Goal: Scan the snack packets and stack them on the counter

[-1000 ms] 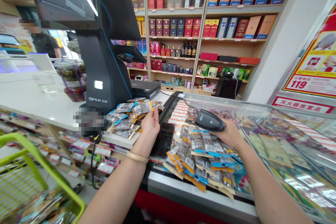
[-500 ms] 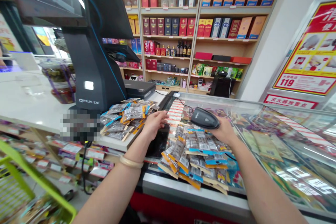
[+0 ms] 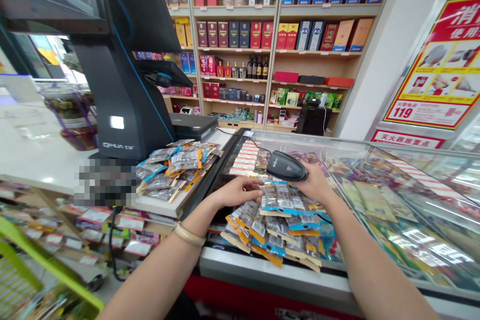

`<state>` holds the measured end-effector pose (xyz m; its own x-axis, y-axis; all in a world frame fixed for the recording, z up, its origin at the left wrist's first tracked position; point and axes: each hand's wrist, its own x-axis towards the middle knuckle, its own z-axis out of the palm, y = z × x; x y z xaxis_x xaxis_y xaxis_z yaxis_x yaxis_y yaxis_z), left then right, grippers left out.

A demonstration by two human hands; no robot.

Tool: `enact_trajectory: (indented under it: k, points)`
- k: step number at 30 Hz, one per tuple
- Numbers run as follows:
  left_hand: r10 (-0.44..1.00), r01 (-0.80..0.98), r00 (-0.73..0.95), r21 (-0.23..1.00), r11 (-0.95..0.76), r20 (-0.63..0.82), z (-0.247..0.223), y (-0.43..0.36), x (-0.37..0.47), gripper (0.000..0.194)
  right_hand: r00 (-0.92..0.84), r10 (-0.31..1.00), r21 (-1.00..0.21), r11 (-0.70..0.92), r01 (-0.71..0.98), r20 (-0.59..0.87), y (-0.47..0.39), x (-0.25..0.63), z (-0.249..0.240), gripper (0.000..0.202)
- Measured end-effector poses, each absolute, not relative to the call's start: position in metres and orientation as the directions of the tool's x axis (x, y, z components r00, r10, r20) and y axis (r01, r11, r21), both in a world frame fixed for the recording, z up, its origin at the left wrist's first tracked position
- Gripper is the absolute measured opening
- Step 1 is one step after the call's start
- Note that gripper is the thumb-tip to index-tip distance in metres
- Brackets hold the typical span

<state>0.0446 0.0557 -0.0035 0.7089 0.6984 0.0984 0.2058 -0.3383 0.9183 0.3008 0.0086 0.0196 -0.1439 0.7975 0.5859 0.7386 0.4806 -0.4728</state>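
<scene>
A black handheld barcode scanner (image 3: 287, 166) is gripped in my right hand (image 3: 314, 180), its head pointing left above a pile of small snack packets (image 3: 277, 230). These clear-fronted packets have blue or orange edges and printed barcodes, and they lie on the glass counter. My left hand (image 3: 240, 191) is at the pile's upper left edge, thumb and fingers apart, fingertips beside the nearest packets. Whether they touch is hard to tell. Under that hand and wrist lies a dark flat surface, partly covered. A second heap of similar packets (image 3: 176, 167) rests on the white counter to the left.
A black point-of-sale terminal (image 3: 123, 100) stands left, beside strapped tubs (image 3: 77, 115). The glass display case (image 3: 405, 195) extends right. Shelves of boxes and bottles (image 3: 232, 35) line the back. A green basket (image 3: 41, 265) is low at left. The scanner's cord trails behind it.
My left hand has moved right from the gap between the two heaps to the edge of the right-hand pile. My right hand keeps the scanner above it. The view has shifted slightly.
</scene>
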Motion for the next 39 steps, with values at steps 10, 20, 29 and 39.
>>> enact_trajectory:
  k: [10,20,29,39]
  points:
    - [0.919,0.016,0.339,0.976,-0.217,0.199,0.004,0.053,0.045,0.040,-0.111,0.792,-0.487,0.473,0.734,0.601,0.008,0.300,0.020,0.031]
    - [0.910,-0.119,0.042,0.906,-0.406,0.414,0.007,0.057,0.047,0.069,-0.128,0.796,-0.484,0.477,0.734,0.592,0.008,0.299,0.021,0.028]
    - [0.885,0.005,0.050,0.886,-0.463,0.463,-0.001,0.063,0.048,0.051,-0.190,0.815,-0.493,0.498,0.713,0.547,0.009,0.300,0.020,0.035]
    - [0.924,0.025,0.065,0.925,-0.378,0.376,-0.003,0.064,0.047,0.030,-0.158,0.820,-0.515,0.482,0.709,0.551,0.007,0.299,0.022,0.034]
